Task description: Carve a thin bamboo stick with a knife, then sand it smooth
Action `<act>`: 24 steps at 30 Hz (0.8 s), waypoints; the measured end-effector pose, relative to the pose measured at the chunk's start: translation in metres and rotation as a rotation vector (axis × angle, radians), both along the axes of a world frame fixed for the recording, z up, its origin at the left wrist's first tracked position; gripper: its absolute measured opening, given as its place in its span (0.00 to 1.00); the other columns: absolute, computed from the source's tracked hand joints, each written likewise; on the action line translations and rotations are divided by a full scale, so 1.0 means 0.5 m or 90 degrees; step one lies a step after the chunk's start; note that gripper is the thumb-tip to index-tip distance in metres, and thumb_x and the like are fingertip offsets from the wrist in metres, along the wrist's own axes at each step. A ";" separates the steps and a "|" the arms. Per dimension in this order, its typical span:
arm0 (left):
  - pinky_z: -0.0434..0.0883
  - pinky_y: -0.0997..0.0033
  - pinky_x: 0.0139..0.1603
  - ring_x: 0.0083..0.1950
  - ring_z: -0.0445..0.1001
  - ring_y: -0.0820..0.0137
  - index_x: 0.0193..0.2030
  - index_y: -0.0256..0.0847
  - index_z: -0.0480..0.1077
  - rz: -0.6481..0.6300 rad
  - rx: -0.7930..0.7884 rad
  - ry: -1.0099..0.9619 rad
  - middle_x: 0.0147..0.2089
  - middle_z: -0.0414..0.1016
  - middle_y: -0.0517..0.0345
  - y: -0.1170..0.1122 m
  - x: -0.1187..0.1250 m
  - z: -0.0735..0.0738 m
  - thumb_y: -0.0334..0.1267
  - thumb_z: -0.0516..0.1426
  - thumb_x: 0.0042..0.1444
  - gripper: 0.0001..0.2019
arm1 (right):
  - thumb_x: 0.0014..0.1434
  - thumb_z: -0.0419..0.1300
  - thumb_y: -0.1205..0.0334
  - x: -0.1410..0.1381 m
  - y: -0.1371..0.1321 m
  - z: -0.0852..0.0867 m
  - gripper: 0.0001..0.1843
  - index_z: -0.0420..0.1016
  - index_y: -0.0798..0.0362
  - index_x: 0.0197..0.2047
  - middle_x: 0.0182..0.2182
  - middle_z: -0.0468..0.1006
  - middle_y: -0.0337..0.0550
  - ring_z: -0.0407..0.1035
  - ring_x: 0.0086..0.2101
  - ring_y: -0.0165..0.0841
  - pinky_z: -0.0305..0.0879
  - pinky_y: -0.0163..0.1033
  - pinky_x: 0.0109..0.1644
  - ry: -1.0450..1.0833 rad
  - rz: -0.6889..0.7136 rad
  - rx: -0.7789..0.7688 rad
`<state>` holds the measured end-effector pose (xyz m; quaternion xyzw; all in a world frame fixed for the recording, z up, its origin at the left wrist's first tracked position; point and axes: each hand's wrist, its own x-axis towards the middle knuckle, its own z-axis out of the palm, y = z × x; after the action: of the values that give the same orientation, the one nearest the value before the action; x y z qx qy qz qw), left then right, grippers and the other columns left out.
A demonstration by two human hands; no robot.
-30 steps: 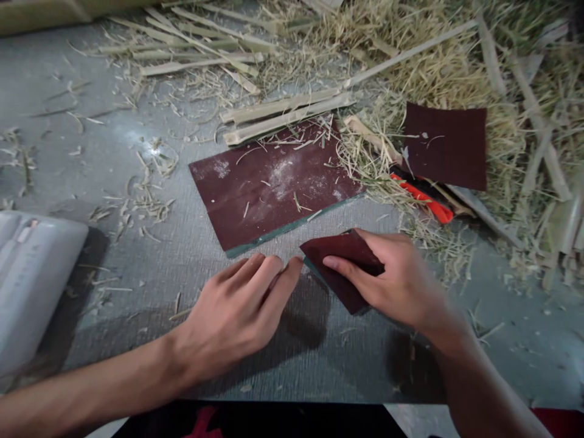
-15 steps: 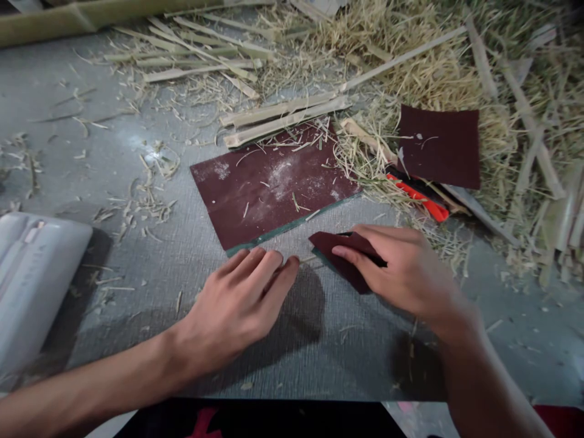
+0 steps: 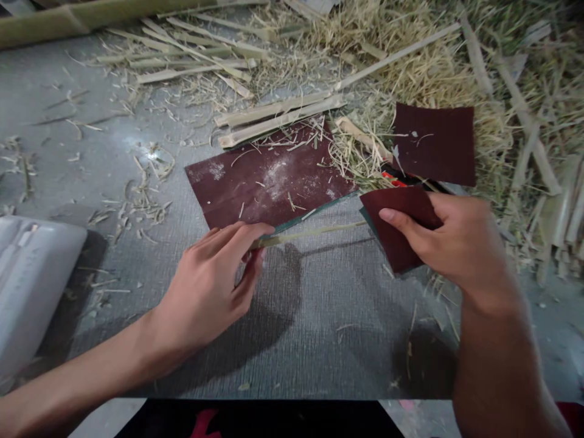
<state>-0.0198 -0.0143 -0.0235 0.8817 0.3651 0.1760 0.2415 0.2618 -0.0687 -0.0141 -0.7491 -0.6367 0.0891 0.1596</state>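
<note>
A thin bamboo strip (image 3: 314,232) runs between my hands just above the grey table. My left hand (image 3: 214,267) pinches its left end between thumb and fingers. In my right hand (image 3: 456,243) is a folded piece of dark red sandpaper (image 3: 401,219) with a green backing, closed around the strip's other end, which is hidden inside the fold. A larger sandpaper sheet (image 3: 269,182), dusted with pale powder and shavings, lies flat just beyond my hands.
A small sandpaper square (image 3: 435,146) rests on the shavings pile (image 3: 424,67) at right, partly over a red-and-black tool (image 3: 395,179). Split bamboo strips (image 3: 283,118) lie behind the sheet. A white case (image 3: 36,286) stands at left, a bamboo pole (image 3: 82,21) at the back.
My right hand has moved right and slightly away from me with the folded sandpaper, exposing more of the bamboo strip. My left hand has shifted a little left.
</note>
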 end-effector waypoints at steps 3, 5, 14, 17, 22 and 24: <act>0.69 0.68 0.36 0.35 0.71 0.70 0.45 0.36 0.68 -0.013 0.054 0.013 0.36 0.73 0.55 0.007 -0.002 -0.006 0.29 0.50 0.61 0.08 | 0.58 0.57 0.47 0.007 0.000 0.002 0.17 0.69 0.52 0.26 0.16 0.64 0.35 0.54 0.19 0.27 0.50 0.36 0.24 0.001 -0.001 0.002; 0.69 0.67 0.37 0.36 0.71 0.70 0.44 0.36 0.68 -0.029 0.064 0.020 0.35 0.72 0.55 0.009 -0.002 -0.009 0.30 0.49 0.62 0.08 | 0.58 0.57 0.47 0.005 0.000 0.004 0.17 0.70 0.52 0.27 0.17 0.64 0.36 0.55 0.20 0.28 0.50 0.36 0.24 -0.001 -0.006 -0.008; 0.68 0.67 0.36 0.36 0.68 0.69 0.38 0.35 0.69 -0.062 0.088 0.023 0.35 0.70 0.53 0.005 0.002 -0.015 0.28 0.50 0.61 0.06 | 0.56 0.59 0.49 -0.081 -0.002 -0.004 0.14 0.69 0.51 0.30 0.21 0.70 0.38 0.62 0.22 0.30 0.56 0.36 0.27 0.005 -0.030 0.016; 0.67 0.66 0.33 0.33 0.67 0.68 0.35 0.34 0.70 -0.090 0.165 0.049 0.32 0.70 0.53 0.001 0.004 -0.016 0.28 0.52 0.60 0.06 | 0.56 0.59 0.50 -0.118 -0.009 -0.006 0.15 0.68 0.52 0.27 0.18 0.68 0.36 0.61 0.19 0.28 0.53 0.34 0.24 -0.019 -0.023 0.012; 0.63 0.67 0.28 0.28 0.64 0.68 0.31 0.33 0.70 -0.144 0.203 0.063 0.27 0.68 0.54 -0.012 0.008 -0.016 0.27 0.52 0.59 0.07 | 0.58 0.58 0.52 -0.165 -0.022 -0.004 0.12 0.69 0.52 0.30 0.20 0.71 0.36 0.65 0.20 0.27 0.54 0.32 0.25 0.048 0.021 -0.039; 0.62 0.67 0.28 0.27 0.63 0.69 0.28 0.33 0.69 -0.161 0.209 0.068 0.25 0.67 0.55 -0.017 0.010 -0.016 0.26 0.51 0.59 0.09 | 0.59 0.57 0.53 -0.176 -0.025 -0.005 0.13 0.67 0.52 0.28 0.18 0.70 0.35 0.63 0.19 0.27 0.53 0.32 0.24 0.059 0.040 -0.074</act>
<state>-0.0149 -0.0226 -0.0316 0.9560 0.2304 0.1546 0.0952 0.1738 -0.0811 -0.0165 -0.7317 -0.6456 0.1658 0.1425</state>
